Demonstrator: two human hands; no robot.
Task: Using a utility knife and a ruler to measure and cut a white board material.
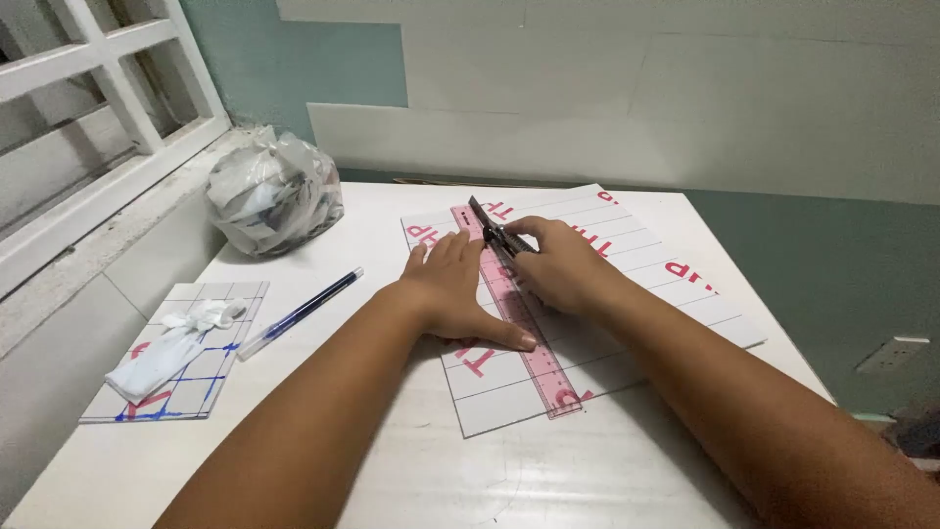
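Your white table [548, 470] fills most of the frame, and at its centre lies the large white sheet [627, 323] with printed grid lines and red letters, turned at a slant so its far corner points toward the upper right. At the upper left of the frame a tied clear plastic bag [274, 194] of crumpled scraps sits against the window ledge. At lower left rests a smaller gridded piece [201, 382] with blue and red pen marks, and a twisted white cloth [176, 345] lies on top of it. Just right of that, a blue pen [302, 312] lies loose on the table. Your left hand [452, 289] is spread flat, fingers extended and pressing the pink ruler [524, 328] down onto the sheet. Your right hand [563, 264] is closed around the utility knife [494, 233], whose blade sits against the ruler's right edge near its far end, at the top of the sheet. Judging by that, the cut is only at its start: I can see no slit along the ruler, and almost its whole length toward you seems left to run.
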